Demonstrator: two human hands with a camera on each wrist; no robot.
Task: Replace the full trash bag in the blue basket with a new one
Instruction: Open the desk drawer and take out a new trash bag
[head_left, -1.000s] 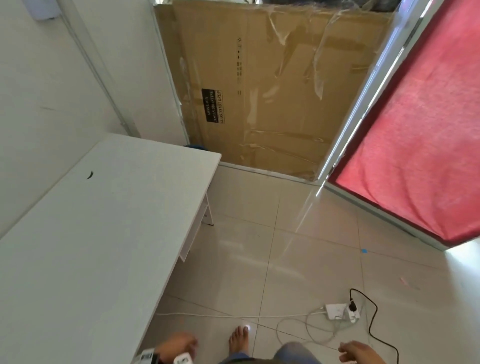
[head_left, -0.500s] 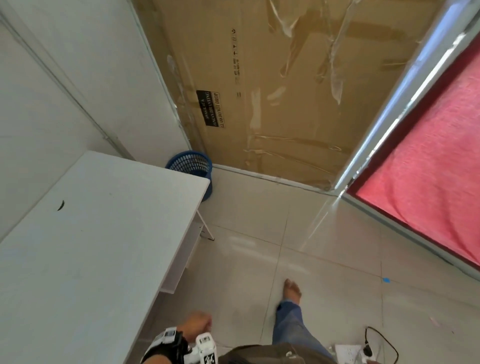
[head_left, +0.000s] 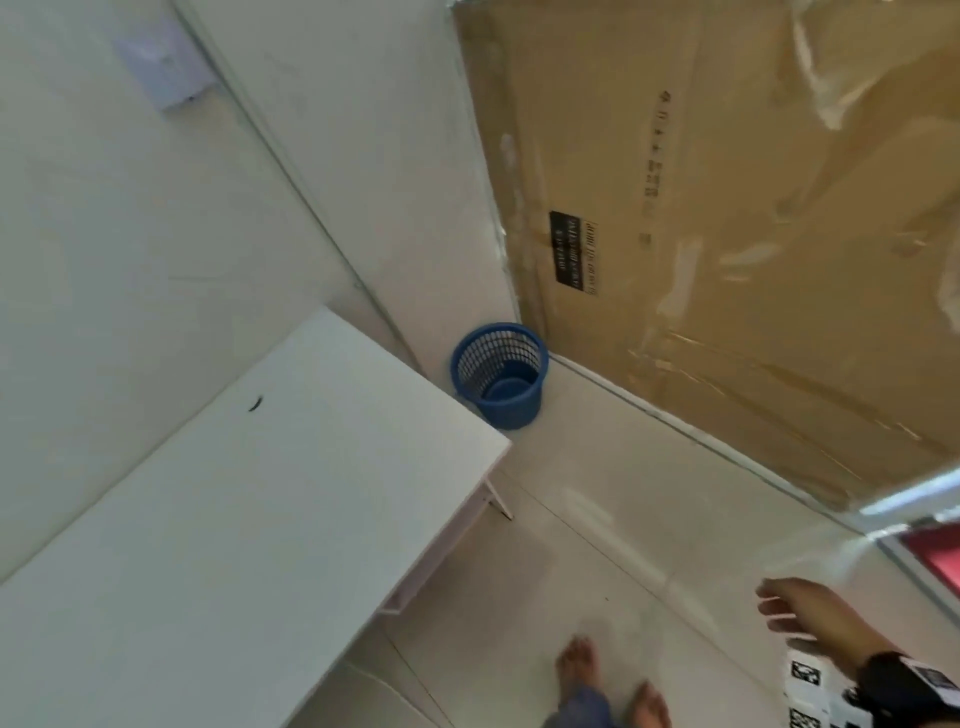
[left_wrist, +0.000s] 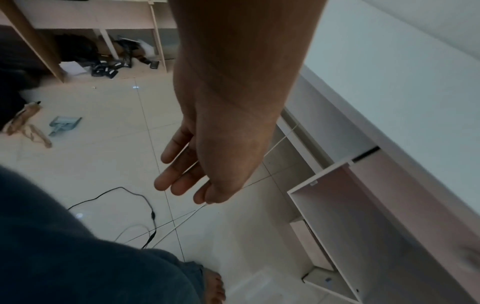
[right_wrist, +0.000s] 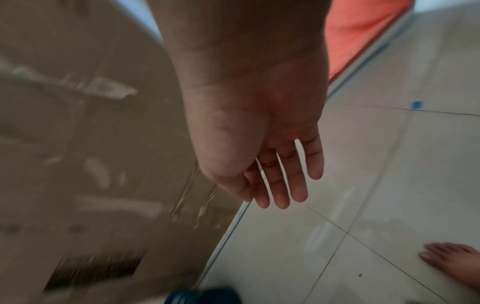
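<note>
The blue mesh basket (head_left: 498, 382) stands on the floor in the corner, between the white table's far end and the big cardboard box. Its blue bottom shows and I see no bag inside it. A blurred piece of the basket (right_wrist: 202, 296) sits at the bottom edge of the right wrist view. My right hand (head_left: 779, 613) hangs at the lower right, well short of the basket; its fingers (right_wrist: 298, 185) are straight and hold nothing. My left hand (left_wrist: 182, 185) hangs beside the table's edge, relaxed and holding nothing. No trash bag is in view.
A long white table (head_left: 234, 519) fills the left side. A tall cardboard box (head_left: 727, 260) leans against the far wall, and a red cloth (head_left: 935, 551) shows at the right. Cables (left_wrist: 150, 216) trail on the tiled floor behind me. My bare feet (head_left: 576, 665) are on the tiles.
I have walked toward the corner and the view has swung left. The basket now shows whole past the table's end. My right hand has come into the head view and my left has left it.
</note>
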